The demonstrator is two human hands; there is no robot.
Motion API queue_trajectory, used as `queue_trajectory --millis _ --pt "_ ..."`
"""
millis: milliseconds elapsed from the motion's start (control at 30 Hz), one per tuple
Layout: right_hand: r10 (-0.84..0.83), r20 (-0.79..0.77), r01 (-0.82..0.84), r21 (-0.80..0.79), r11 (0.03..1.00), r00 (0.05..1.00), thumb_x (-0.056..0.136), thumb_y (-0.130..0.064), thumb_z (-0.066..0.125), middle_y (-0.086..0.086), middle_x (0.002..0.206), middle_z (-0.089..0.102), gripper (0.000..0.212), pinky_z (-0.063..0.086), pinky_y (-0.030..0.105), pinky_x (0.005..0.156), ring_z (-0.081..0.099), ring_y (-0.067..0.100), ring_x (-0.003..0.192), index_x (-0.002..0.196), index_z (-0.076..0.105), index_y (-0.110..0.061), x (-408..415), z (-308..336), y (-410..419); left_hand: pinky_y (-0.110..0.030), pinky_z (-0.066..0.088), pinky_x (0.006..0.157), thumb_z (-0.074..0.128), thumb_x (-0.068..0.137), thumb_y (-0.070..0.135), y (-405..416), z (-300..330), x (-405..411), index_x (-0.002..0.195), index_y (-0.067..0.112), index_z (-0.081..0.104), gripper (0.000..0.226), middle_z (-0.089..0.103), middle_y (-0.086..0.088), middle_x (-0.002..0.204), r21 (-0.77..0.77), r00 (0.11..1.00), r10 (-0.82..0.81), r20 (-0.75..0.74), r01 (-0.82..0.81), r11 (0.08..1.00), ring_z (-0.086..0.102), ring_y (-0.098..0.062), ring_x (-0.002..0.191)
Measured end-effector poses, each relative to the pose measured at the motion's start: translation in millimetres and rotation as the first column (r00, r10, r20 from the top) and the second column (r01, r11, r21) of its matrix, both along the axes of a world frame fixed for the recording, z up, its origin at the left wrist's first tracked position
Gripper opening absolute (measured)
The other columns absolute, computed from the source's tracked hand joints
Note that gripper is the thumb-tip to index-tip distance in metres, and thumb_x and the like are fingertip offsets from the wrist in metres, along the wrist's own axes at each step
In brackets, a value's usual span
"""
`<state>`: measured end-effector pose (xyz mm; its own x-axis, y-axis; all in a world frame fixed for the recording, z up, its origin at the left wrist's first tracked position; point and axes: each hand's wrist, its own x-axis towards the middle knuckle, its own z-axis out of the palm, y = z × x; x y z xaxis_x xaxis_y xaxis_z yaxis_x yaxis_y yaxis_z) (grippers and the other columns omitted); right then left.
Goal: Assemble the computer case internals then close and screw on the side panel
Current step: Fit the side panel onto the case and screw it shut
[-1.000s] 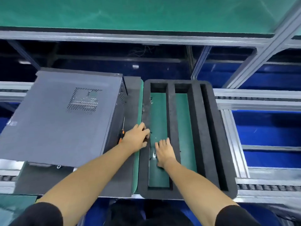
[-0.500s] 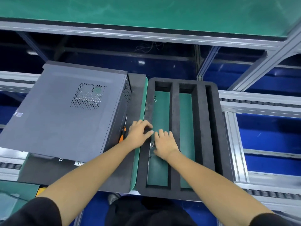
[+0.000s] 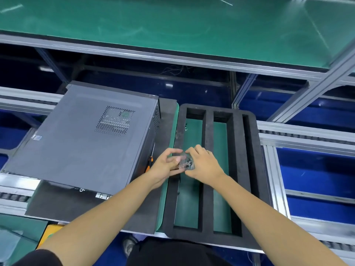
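I hold a clear screw bag (image 3: pixel 186 163) pinched between my left hand (image 3: pixel 165 166) and right hand (image 3: pixel 204 164), evidently to open it, with the closed case (image 3: pixel 80 139) and screwdriver (image 3: pixel 149 164) just left of them.

Light is bright and even, apparently from overhead, with pale streaks of glare on the green shelf (image 3: pixel 172 25) toward twelve o'clock. Shadows are soft and short. The dark recess below the shelf is dim, dotted with small reflections. Wide-angle distortion bends the aluminium rails (image 3: pixel 317 87) toward two o'clock. Slight motion blur softens the whole view, most at the edges.
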<state>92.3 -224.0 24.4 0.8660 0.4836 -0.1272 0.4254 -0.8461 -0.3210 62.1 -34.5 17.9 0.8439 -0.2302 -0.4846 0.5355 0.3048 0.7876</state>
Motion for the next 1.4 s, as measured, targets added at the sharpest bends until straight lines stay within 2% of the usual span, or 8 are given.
queue_trajectory --millis 167,300,367,500,700,967,1133,1400 --pt "-0.112 -0.248 0.196 0.344 0.918 0.962 0.072 -0.042 0.063 -0.020 0.117 0.045 0.058 0.045 0.025 0.083 0.049 0.005 0.114 0.127 0.045 -0.041 -11.3 2.4 -3.3 -0.046 0.059 0.091 0.051 0.104 0.001 1.5 4.5 -6.2 0.120 0.008 0.053 0.018 0.069 -0.021 0.120 0.051 0.999 0.034 0.031 -0.036 0.998 0.071 -0.034 0.103" --pt "-0.103 -0.425 0.372 0.619 0.692 0.899 0.076 -0.020 0.058 -0.013 0.125 0.055 0.057 0.046 0.034 0.104 0.050 0.005 0.122 0.130 0.048 -0.034 -24.0 0.2 2.5 -0.047 0.060 0.091 0.046 0.102 -0.006 -3.2 3.8 -11.1 0.108 0.004 0.055 0.015 0.065 -0.026 0.113 0.197 0.996 0.082 0.038 -0.088 0.976 0.073 -0.032 0.098" --pt "-0.099 -0.509 0.484 0.714 0.506 0.855 0.075 -0.013 0.051 -0.002 0.128 0.060 0.061 0.048 0.036 0.101 0.055 0.014 0.122 0.134 0.051 -0.026 -28.7 0.0 8.4 -0.042 0.061 0.086 0.049 0.100 -0.006 -4.5 4.8 -13.5 0.104 0.004 0.057 0.013 0.063 -0.024 0.109 0.234 0.993 0.102 0.053 -0.112 0.966 0.074 -0.029 0.096" --pt "-0.060 -0.716 0.708 0.697 -0.109 0.696 0.075 -0.012 0.050 0.018 0.122 0.067 0.056 0.049 0.038 0.099 0.065 0.035 0.119 0.131 0.056 -0.010 -32.4 4.3 22.9 -0.039 0.062 0.082 0.065 0.095 0.001 -9.6 8.1 -22.5 0.100 0.009 0.060 0.010 0.063 -0.021 0.105 0.241 0.988 0.104 0.112 -0.128 0.962 0.075 -0.028 0.095" --pt "0.001 -0.794 0.672 0.513 -0.534 0.607 0.080 -0.017 0.047 0.031 0.118 0.068 0.052 0.055 0.051 0.096 0.066 0.049 0.112 0.129 0.057 -0.004 -36.4 5.8 38.5 -0.032 0.061 0.080 0.076 0.087 0.016 -11.5 11.6 -35.1 0.092 0.032 0.061 0.022 0.070 0.005 0.096 0.479 0.955 -0.072 0.287 -0.078 0.874 0.072 -0.017 0.088" --pt "0.036 -0.829 0.686 0.437 -0.582 0.559 0.078 -0.021 0.044 0.032 0.116 0.069 0.052 0.061 0.046 0.081 0.069 0.047 0.105 0.127 0.058 -0.007 -38.6 10.8 32.5 -0.010 0.037 0.087 0.078 0.087 0.037 -13.4 21.6 -33.3 0.107 0.040 0.063 0.025 0.041 0.022 0.103 0.836 0.788 -0.436 0.434 -0.172 0.521 0.041 0.000 0.106" --pt "0.011 -0.804 0.701 0.513 -0.495 0.595 0.080 -0.023 0.042 0.031 0.118 0.069 0.054 0.055 0.048 0.085 0.069 0.044 0.105 0.130 0.056 -0.009 -42.8 12.5 30.3 -0.022 0.048 0.074 0.071 0.090 0.046 -17.7 26.4 -25.0 0.109 0.045 0.062 0.022 0.039 0.022 0.099 0.883 0.742 -0.537 0.400 -0.155 0.444 0.037 0.000 0.106" --pt "0.016 -0.814 0.701 0.489 -0.519 0.580 0.083 -0.026 0.042 0.030 0.117 0.070 0.047 0.058 0.043 0.076 0.071 0.042 0.101 0.126 0.057 -0.011 -43.9 14.2 29.4 -0.008 0.029 0.056 0.080 0.085 0.039 -23.9 30.7 -23.6 0.091 0.035 0.068 0.013 0.040 0.020 0.092 0.910 0.701 -0.584 0.409 -0.265 0.319 0.031 -0.002 0.092"
